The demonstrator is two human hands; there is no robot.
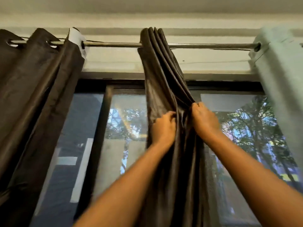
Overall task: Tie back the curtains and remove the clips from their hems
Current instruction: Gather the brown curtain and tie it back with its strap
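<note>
Step in hand looks like the gathering stage of tying back: both arms reach up to the middle curtain (165,79), a dark brown panel bunched into narrow pleats and hanging from the rod (114,45) at centre. Left hand (164,126) has its fingers curled into the fabric on the panel's left side, pinching a fold; right hand (205,120) closes on the right edge slightly higher, knuckles toward me, pleats converging into its grip. The cloth passes between the two hands, drawn tight above them and falling loose below. No tie, cord or band is visible in either hand, and no clip shows anywhere; the hems are out of sight below the view. Next move, as I judge it, calls for one hand to keep the bundle squeezed while the other fetches or wraps a tie round it, then a reach down for the clips. Another dark curtain (37,95) hangs at left, a pale green curtain (282,76) at right, window (124,128) behind.
</note>
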